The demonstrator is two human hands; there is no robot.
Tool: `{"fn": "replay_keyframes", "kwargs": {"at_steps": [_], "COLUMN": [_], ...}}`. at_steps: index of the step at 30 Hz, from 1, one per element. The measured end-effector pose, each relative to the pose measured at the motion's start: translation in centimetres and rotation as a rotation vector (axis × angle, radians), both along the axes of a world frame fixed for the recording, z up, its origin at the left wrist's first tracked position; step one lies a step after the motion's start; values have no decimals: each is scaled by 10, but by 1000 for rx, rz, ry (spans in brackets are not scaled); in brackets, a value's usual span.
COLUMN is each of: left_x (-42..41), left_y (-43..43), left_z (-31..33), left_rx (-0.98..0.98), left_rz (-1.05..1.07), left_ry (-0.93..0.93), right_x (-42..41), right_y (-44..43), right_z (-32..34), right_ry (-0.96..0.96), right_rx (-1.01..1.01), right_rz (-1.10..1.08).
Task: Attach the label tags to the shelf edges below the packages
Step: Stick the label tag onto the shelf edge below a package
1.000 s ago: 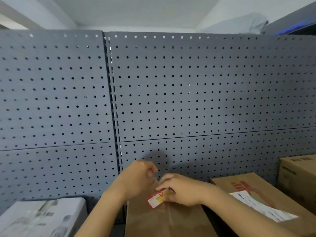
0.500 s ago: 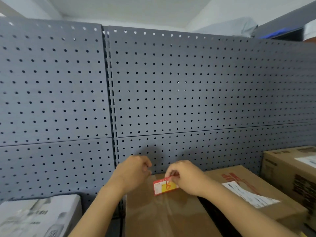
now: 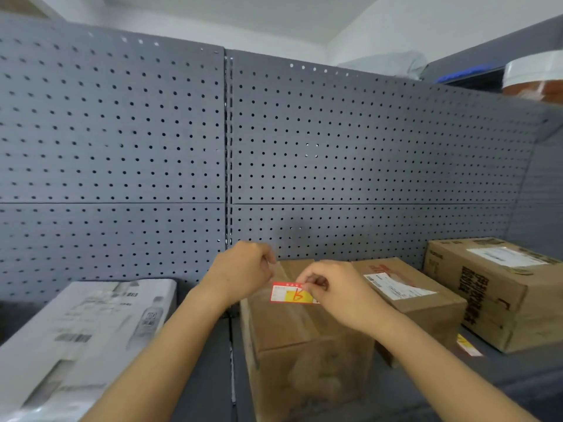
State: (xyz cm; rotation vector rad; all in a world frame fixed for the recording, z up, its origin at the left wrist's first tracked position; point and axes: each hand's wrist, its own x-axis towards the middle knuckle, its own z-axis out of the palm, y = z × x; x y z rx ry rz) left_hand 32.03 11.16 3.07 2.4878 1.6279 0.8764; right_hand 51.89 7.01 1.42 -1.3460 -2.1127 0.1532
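Observation:
A small label tag (image 3: pixel 289 293), red-edged with a white and yellow face and a red mark, is pinched at its right end by my right hand (image 3: pixel 335 292). It hangs over the top of the middle brown carton (image 3: pixel 301 336). My left hand (image 3: pixel 243 269) is curled shut just left of the tag, above the carton's back edge; whether it holds anything is hidden. Another tag (image 3: pixel 467 345) sits on the grey shelf (image 3: pixel 441 388) to the right, near the front of the second carton (image 3: pixel 420 303).
A white printed box (image 3: pixel 76 339) lies on the shelf at the left. A larger brown carton (image 3: pixel 499 287) stands at the far right. Grey pegboard (image 3: pixel 365 147) forms the back wall. A tape roll (image 3: pixel 533 74) sits on a higher ledge at the top right.
The view has tilted down and shifted, showing more of the cartons and shelf. My right hand has turned the tag flat and face-up and raised it slightly; my left hand stays close beside it.

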Motion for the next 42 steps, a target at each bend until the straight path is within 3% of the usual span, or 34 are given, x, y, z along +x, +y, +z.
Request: {"fn": "replay_keyframes", "kwargs": {"at_steps": [5,15,27,37,42], "left_x": [-37,-149,-264,-281,-278], "left_y": [-72,-172,-200,-204,-200], "left_z": [-16,-34,-85,-165,-185], "left_rx": [47,-38,-170,-317,-239], "left_rz": [99,164,114,149,94], "left_ry": [63,66,3,83,184], "right_x": [-41,-149,-271,-280,-275], "right_y": [-70,-131,-141,-134,-130], "right_z": [-16,-40,-97,-146,-149], "right_ry": [84,-15,-18,-56,-39], "right_rx": [-11,-64,-175,-226,-215], "right_rz": [71,199,146,37,-20]}}
